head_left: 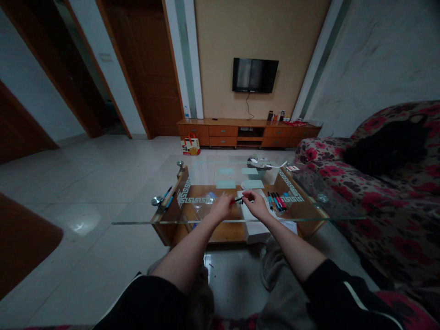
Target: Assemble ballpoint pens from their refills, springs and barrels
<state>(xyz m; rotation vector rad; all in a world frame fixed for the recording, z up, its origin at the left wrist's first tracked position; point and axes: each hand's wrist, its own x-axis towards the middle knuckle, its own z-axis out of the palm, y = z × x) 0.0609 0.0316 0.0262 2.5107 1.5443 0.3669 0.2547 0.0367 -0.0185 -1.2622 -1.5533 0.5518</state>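
My left hand (222, 205) is closed on a thin dark pen (237, 200) with some red near the fingers, held above the glass table. Close by on the right, my right hand (255, 203) has its fingers pinched at the pen's other end; a small dark piece shows there, too small to make out. Several pens (277, 201), blue, black and red, lie side by side on the glass to the right of my right hand. Two blue pens (167, 198) rest near the table's left side. A clear plastic wrapper (202, 208) shows beside my left hand.
The glass table (137, 215) has metal fittings and a wooden base. A bowl (259, 164) stands at its far side, with a card (293, 168) nearby. Below the glass is a white box (256, 232). A flowered sofa (388, 215) stands at the right, a paper bag (190, 145) by the cabinet.
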